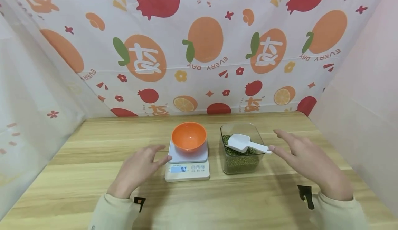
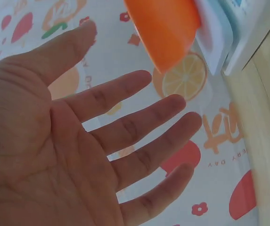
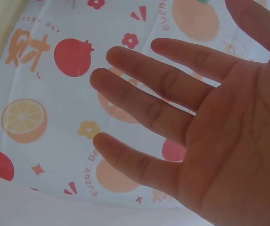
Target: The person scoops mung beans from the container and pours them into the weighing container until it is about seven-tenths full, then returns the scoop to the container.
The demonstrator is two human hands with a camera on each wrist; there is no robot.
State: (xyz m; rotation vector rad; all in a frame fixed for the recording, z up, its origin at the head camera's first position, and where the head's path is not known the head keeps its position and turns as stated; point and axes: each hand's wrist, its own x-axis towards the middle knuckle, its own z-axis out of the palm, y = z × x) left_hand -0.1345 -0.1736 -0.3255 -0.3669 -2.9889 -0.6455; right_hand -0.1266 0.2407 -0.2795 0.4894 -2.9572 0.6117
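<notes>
An orange bowl (image 1: 189, 137) stands on a white kitchen scale (image 1: 188, 175) whose display reads 0.0. My left hand (image 1: 140, 168) is just left of the scale, fingers spread, holding nothing; in the left wrist view its open palm (image 2: 78, 141) faces the camera below the bowl's orange side (image 2: 167, 33). To the right of the scale, a clear square container (image 1: 240, 164) holds green beans (image 1: 231, 152). A white scoop (image 1: 240, 143) lies across it, handle pointing right. My right hand (image 1: 308, 157) is beside that handle, thumb tip near its end, fingers straight in the right wrist view.
The wooden table (image 1: 124, 133) runs back to a fruit-print cloth (image 1: 205, 81) hung behind it. Pale cloth (image 1: 363, 95) also hangs on the right side, and more on the left. Small black pieces (image 1: 306, 195) show at both cuffs.
</notes>
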